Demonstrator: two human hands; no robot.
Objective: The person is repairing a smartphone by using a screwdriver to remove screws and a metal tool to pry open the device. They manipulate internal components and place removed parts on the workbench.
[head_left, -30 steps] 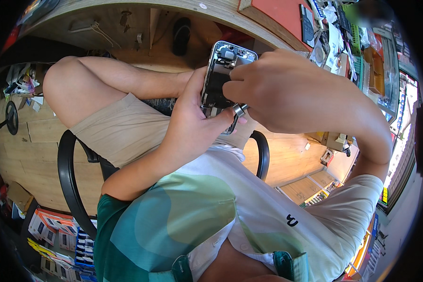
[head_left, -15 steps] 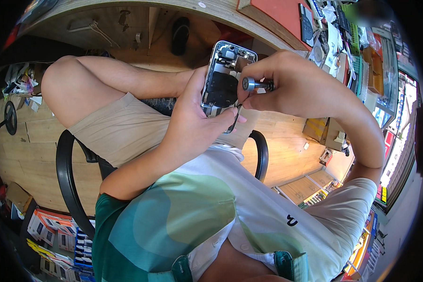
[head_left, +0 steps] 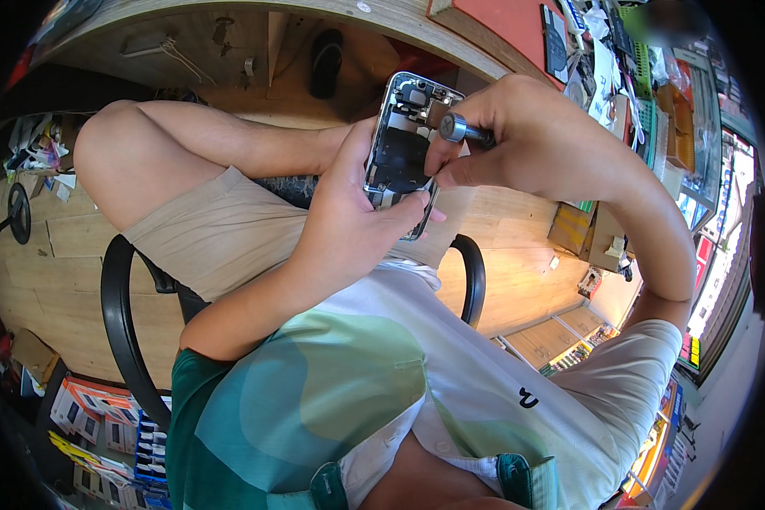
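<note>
An opened smartphone [head_left: 402, 158] with a silver frame is held in front of my lap, its inner parts facing up. My left hand [head_left: 348, 204] wraps its left side and lower end, the thumb lying across the bottom edge. My right hand [head_left: 506, 140] is closed at the phone's right edge, finger and thumb tips pinched together against it. Tucked in that hand is a screwdriver [head_left: 455, 128] with a round grey metal end cap and dark shaft, the cap pointing toward the phone. Whatever lies between the pinched fingertips is too small to make out.
A wooden workbench [head_left: 314, 10] runs along the far side, with a red mat [head_left: 506, 38] on it. Tools and parts crowd its right end. Black chair armrests [head_left: 472, 285] flank me. Cardboard boxes [head_left: 603, 246] stand on the floor at right; a fan [head_left: 19, 212] is at left.
My right hand has shifted slightly up, and its pinched fingertips sit a little higher along the phone's right edge. The screwdriver's cap has moved up with it. The left hand keeps its hold.
</note>
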